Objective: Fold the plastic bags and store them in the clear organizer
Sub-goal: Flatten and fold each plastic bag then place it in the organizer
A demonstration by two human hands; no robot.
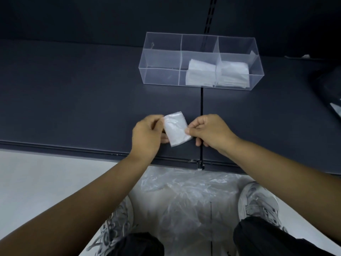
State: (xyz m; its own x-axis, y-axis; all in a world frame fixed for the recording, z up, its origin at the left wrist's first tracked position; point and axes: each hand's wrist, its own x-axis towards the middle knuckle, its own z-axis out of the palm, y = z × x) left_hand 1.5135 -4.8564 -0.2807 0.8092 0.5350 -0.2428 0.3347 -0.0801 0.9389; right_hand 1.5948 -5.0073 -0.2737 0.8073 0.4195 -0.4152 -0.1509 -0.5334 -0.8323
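Folded bag (176, 129) being held low over the front of the shelf (73, 98), well apart from the organizer (160, 76); whether it is touching the shelf cannot be told. The left hand (145, 133) is pinching its left edge, and the right hand (208, 132) is pinching its right edge between thumb and forefinger, so both hands are gripping the film. Stored bags (201, 74) are lying in the organizer's middle and right sections, and loose bags (184, 200) are lying on the floor below.

Judged stage: the folding is nearly finished and the storing is not yet done.

Likely faults from here:
- The film is slick and springy, so a slackening pinch is likely to let the folds open.
- Passing the bag to one hand for the reach is risking the same.
- A corner catching a divider or wall could be crumpling the packet — or shoving the light organizer back.
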